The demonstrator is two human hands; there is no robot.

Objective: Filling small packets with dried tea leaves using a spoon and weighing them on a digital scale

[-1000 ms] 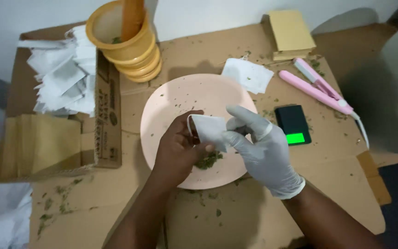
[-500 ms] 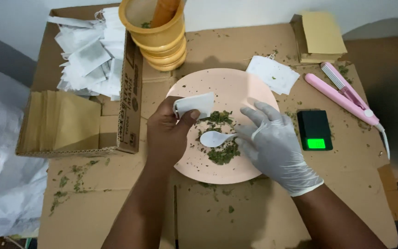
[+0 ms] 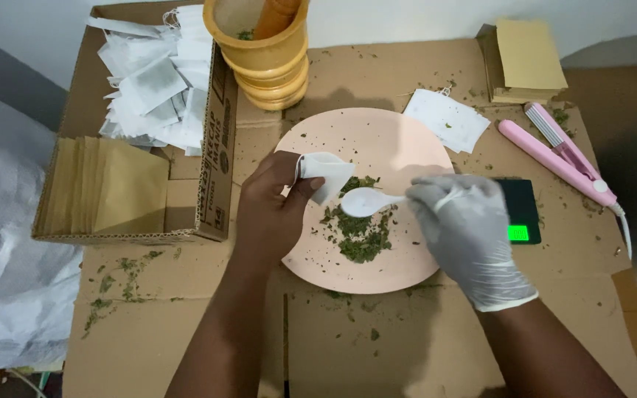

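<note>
Cardboard worktop [image 3: 436,346], white wall far. Pink plate [image 3: 399,140] at centre; herb pile [image 3: 359,236] on its near half. Left hand [image 3: 278,210], bare, pinches small white bag [image 3: 326,175] between thumb and fingers, bag left of and just above pile. Right hand [image 3: 470,232], gloved, fingers closed round white spoon [image 3: 370,200]; handle runs left-right, bowl over pile, just right of bag. Mortar [image 3: 263,51] far; box [image 3: 141,133] left; scale [image 3: 519,210] and pink sealer [image 3: 554,158] right.

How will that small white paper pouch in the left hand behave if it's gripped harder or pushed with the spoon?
The white pouch looks thin and creased, so it is probably floppy and would crumple under a firmer pinch from the left hand. It is likely very light. A nudge from the white spoon in the gloved right hand would probably fold it.
</note>
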